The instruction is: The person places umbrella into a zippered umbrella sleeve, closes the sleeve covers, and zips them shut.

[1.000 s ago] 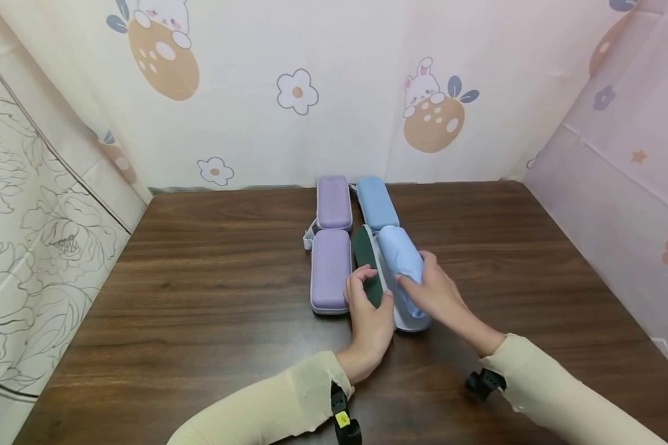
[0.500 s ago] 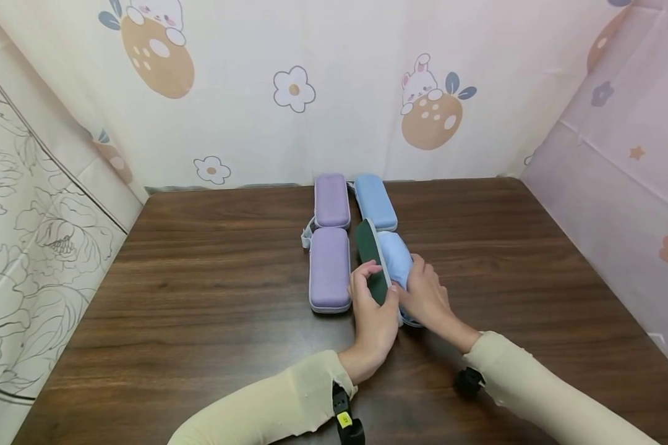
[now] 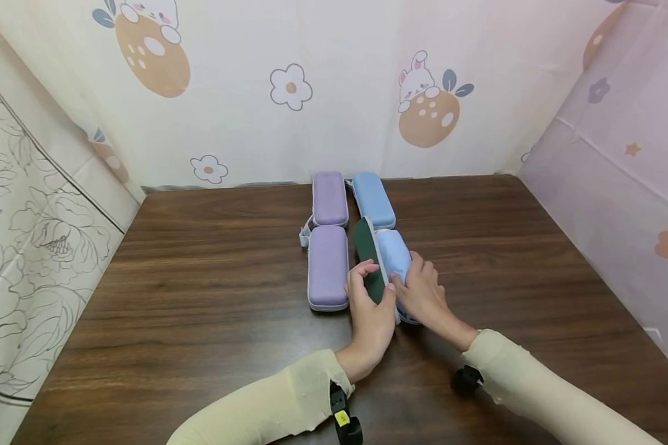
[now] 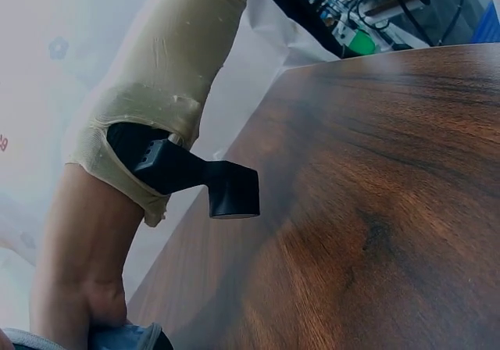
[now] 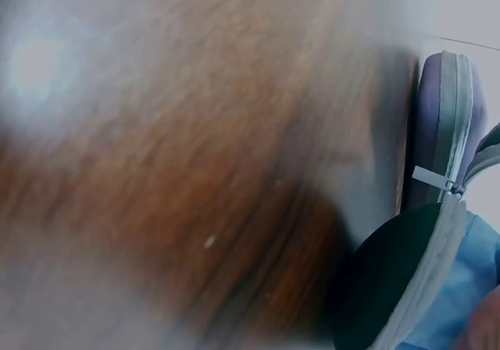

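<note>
A dark green zip case [image 3: 370,259] with a grey zipper edge lies unzipped, its lid standing upright. My left hand [image 3: 370,321] holds this lid between thumb and fingers. Inside the case sits a light blue fabric bundle [image 3: 394,250], smooth and rounded. My right hand [image 3: 423,293] grips the bundle's near part, thumb by the lid and fingers over the far side, hiding much of it. The right wrist view shows the green shell [image 5: 391,280], its zipper tape [image 5: 426,276] and blue fabric [image 5: 461,287] within. In the left wrist view the wrist [image 4: 82,264] shows, with most of the hand out of frame.
Two purple zip cases [image 3: 328,269] form a column on the left, a grey strap [image 3: 305,235] at their side. A closed blue case [image 3: 374,201] lies behind the green one. The brown wooden table [image 3: 211,278] meets a patterned curtain [image 3: 345,93] behind.
The right hand has pushed the blue bundle down and left into the case, and then stays almost still. The left hand has tilted the lid slightly more upright.
</note>
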